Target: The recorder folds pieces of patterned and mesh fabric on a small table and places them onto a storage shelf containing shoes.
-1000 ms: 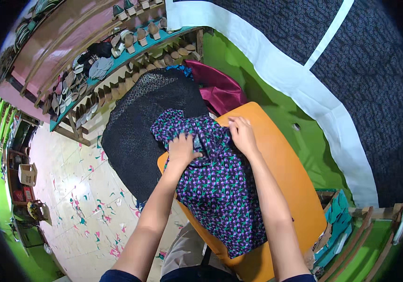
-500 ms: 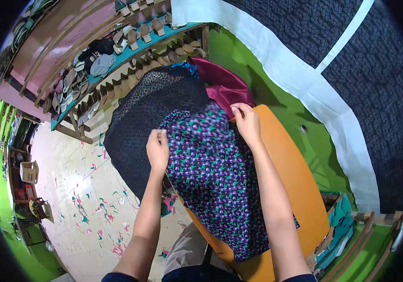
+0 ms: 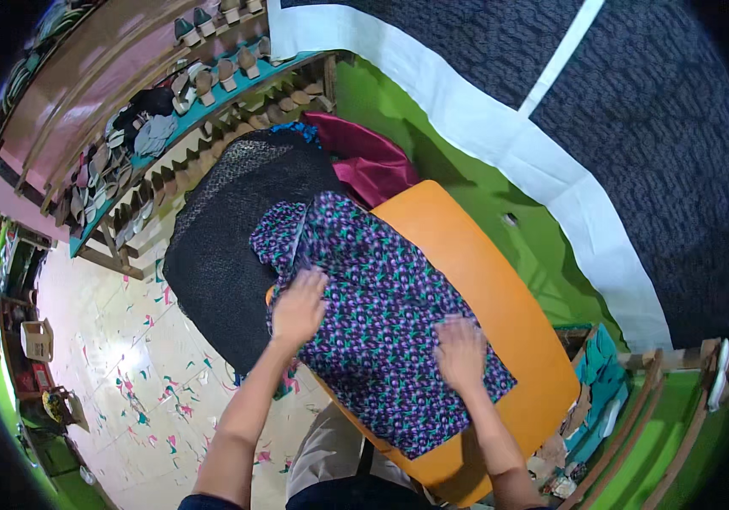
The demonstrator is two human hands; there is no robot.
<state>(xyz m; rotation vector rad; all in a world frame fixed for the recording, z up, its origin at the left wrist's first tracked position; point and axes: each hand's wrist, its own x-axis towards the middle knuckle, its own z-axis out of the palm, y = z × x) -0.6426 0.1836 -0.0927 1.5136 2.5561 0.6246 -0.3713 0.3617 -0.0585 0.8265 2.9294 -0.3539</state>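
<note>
A piece of dark cloth (image 3: 390,340) with a small purple and green print lies spread over an orange tabletop (image 3: 534,340). Its far left end is folded over and bunched. My left hand (image 3: 299,308) rests on the cloth near its left edge, fingers pointing away from me and a little smeared. Farther right and nearer to me, my right hand (image 3: 459,353) lies on the cloth by its right side. Motion blurs its fingers, which look loosely apart. Neither hand lifts any of the cloth.
Black lacy cloth (image 3: 220,246) is heaped beyond the table's left side, with shiny maroon fabric (image 3: 368,157) behind it. Racks of shoes (image 3: 220,81) stand at the far left. Coloured scraps (image 3: 160,399) litter the floor. Teal material (image 3: 598,374) lies at the right.
Both hands have let go of the far part of the cloth and come nearer to me. The cloth now lies flatter on the tabletop, and the view has shifted slightly.
</note>
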